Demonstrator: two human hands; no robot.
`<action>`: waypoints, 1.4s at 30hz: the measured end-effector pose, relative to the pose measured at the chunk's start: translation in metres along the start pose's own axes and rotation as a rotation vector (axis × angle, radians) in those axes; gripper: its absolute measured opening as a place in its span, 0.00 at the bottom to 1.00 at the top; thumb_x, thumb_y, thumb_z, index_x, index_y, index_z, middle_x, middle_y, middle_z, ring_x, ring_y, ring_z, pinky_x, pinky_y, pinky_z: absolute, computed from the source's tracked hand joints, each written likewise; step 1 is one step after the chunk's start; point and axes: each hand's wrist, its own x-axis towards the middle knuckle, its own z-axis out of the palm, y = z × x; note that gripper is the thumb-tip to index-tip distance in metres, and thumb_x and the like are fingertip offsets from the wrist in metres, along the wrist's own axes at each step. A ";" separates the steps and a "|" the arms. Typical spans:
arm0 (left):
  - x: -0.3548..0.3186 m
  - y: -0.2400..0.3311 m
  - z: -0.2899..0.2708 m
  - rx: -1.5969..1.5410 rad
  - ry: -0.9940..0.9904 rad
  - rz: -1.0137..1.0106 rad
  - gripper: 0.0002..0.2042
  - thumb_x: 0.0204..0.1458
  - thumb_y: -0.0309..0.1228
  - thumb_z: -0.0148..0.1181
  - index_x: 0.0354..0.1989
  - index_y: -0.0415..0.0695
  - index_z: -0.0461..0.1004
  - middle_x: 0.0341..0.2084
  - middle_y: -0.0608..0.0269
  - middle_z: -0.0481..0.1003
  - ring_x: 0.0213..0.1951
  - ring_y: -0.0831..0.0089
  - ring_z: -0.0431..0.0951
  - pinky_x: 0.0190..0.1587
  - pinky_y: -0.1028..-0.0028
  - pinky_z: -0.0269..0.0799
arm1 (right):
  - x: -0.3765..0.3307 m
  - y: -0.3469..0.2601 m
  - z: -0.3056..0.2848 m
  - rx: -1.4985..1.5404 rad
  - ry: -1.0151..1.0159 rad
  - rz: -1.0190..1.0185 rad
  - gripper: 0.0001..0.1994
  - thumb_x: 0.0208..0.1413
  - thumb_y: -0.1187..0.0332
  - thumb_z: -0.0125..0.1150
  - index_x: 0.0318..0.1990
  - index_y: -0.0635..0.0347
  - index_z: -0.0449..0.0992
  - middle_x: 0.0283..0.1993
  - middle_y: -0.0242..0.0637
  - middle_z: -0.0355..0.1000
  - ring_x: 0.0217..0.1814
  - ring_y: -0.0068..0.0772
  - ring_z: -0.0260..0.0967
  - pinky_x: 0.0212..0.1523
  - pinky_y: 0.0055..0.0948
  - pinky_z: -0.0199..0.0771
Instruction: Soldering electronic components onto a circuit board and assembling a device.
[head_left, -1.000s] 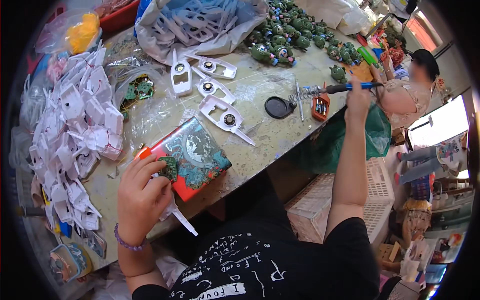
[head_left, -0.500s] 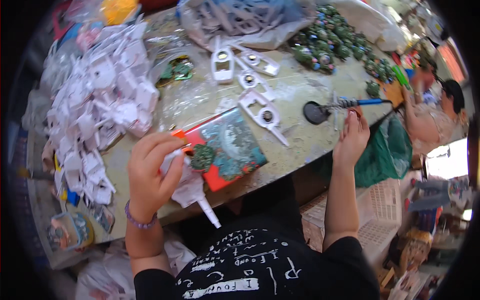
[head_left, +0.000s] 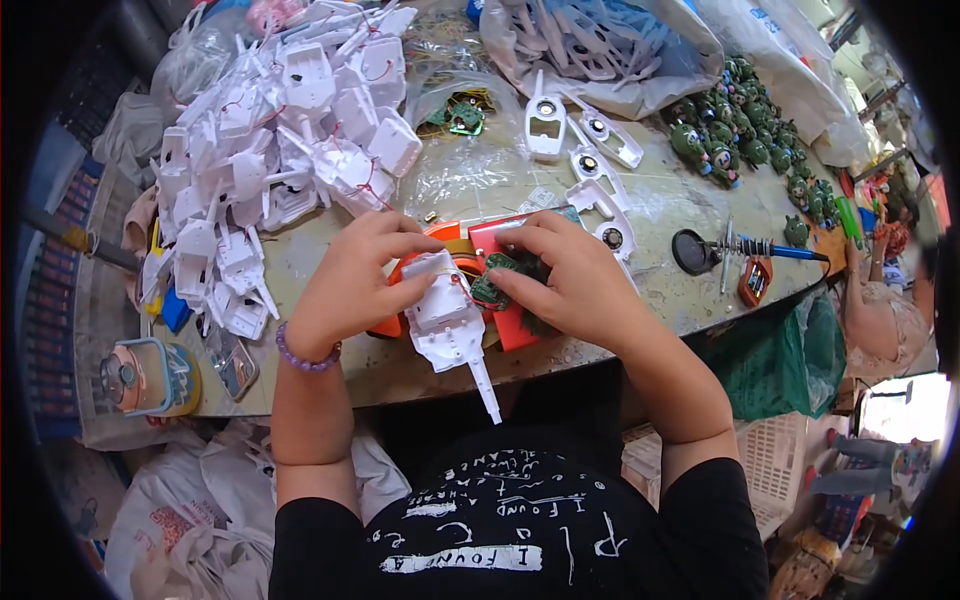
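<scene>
At the table's front edge, a white plastic housing (head_left: 446, 318) with a long narrow stem pointing toward me lies between my hands. My left hand (head_left: 372, 280) grips its left side, thumb on the rim and fingers curled at its top. My right hand (head_left: 575, 285) pinches a small green circuit board (head_left: 494, 286) against the housing's right side; its fingertips are partly hidden. Thin red wire shows between board and housing. Behind the housing sits an orange object with a brown roll (head_left: 461, 247), mostly covered. A red box (head_left: 512, 330) lies under my right hand.
White housings (head_left: 310, 150) are heaped at left. Several white frames (head_left: 545, 130) lie ahead, near green round figures (head_left: 735, 130). A blue-handled soldering iron (head_left: 790, 250) rests at right beside a round black dish (head_left: 692, 252) and a small orange-red object (head_left: 756, 282). Another person sits far right.
My right hand has come left from beside the soldering iron to the circuit board. The housing is now turned more upright between both hands, and the view has shifted.
</scene>
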 end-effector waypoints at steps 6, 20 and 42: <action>0.004 -0.009 0.006 0.038 -0.066 0.100 0.08 0.42 0.25 0.63 0.33 0.41 0.78 0.32 0.59 0.75 0.37 0.60 0.74 0.43 0.65 0.69 | 0.002 0.000 0.003 0.013 -0.026 0.057 0.13 0.52 0.63 0.63 0.41 0.61 0.78 0.39 0.39 0.70 0.39 0.37 0.71 0.38 0.30 0.71; 0.000 -0.006 0.010 -0.619 0.220 -0.153 0.09 0.52 0.23 0.62 0.41 0.36 0.75 0.34 0.61 0.78 0.38 0.76 0.78 0.41 0.76 0.73 | 0.001 -0.013 -0.002 0.030 0.189 -0.443 0.10 0.47 0.75 0.61 0.39 0.60 0.78 0.36 0.38 0.71 0.35 0.35 0.71 0.34 0.29 0.73; -0.004 0.006 0.007 -0.969 0.139 0.038 0.21 0.48 0.18 0.64 0.52 0.37 0.68 0.34 0.59 0.78 0.41 0.74 0.78 0.47 0.76 0.69 | 0.019 -0.025 0.013 1.145 -0.191 0.138 0.17 0.51 0.75 0.66 0.47 0.62 0.67 0.37 0.30 0.74 0.39 0.18 0.71 0.38 0.18 0.72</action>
